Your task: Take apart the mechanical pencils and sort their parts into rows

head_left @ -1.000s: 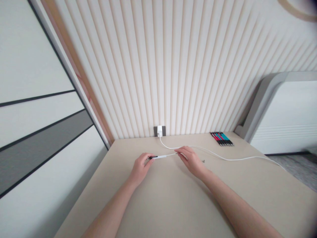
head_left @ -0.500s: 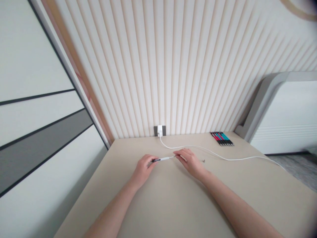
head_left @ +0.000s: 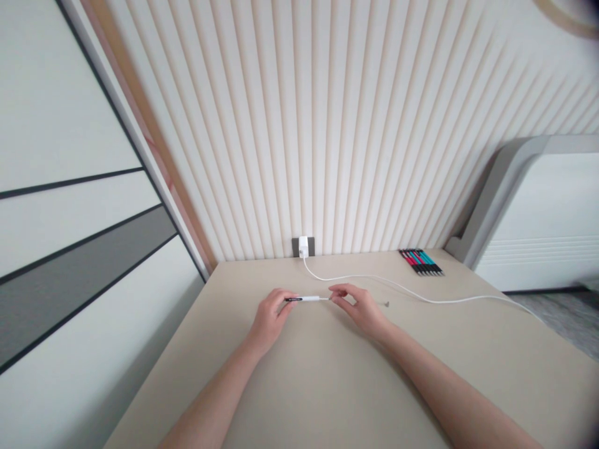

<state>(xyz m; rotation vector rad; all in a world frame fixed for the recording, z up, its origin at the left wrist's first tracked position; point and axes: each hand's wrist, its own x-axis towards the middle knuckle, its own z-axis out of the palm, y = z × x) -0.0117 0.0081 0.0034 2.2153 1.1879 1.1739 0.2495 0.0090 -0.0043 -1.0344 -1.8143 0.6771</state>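
Between my hands a pen barrel (head_left: 309,299) lies level just above the table, its left part black and its right part white. My left hand (head_left: 271,315) is closed, thumb and fingers pinching the black end. From the white end a thin pen refill (head_left: 324,299) sticks out towards my right hand (head_left: 355,305). The thumb and fingertips of that hand are closed on the refill's tip, which they mostly hide. Just right of my right hand, a small grey metallic piece (head_left: 386,304) lies on the table; it looks like a pen tip.
Several red, teal and black pens (head_left: 422,262) lie in a row at the back right of the beige table (head_left: 299,386). A white charger (head_left: 304,246) sits in the wall socket, its white cable (head_left: 435,302) running rightwards across the table behind my hands.
The pen barrel has turned from a slight tilt to nearly level. My right fingertips have dropped a little and stay at the refill's end. My left hand keeps its hold.
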